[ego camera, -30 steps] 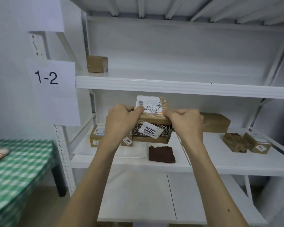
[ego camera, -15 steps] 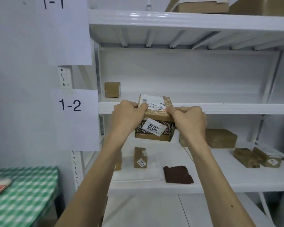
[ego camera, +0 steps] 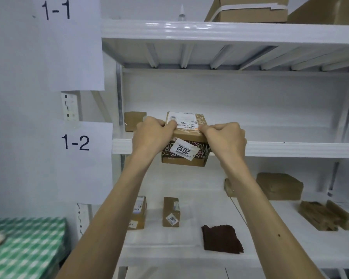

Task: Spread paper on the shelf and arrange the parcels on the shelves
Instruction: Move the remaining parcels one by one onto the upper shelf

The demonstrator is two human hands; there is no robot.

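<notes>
- A counter with a green checked cloth sits low on the left.
- On the lower shelf, a small box stands beside a dark brown pad.
- The left hand and right hand each grip a top corner of the 2012 parcel, held between them at the middle shelf's front edge.
- A little brown box sits behind the left hand. White shelf board shows wide to the right.

Matt brown cardboard parcel with glossy paper labels; glossy white painted metal shelf
</notes>
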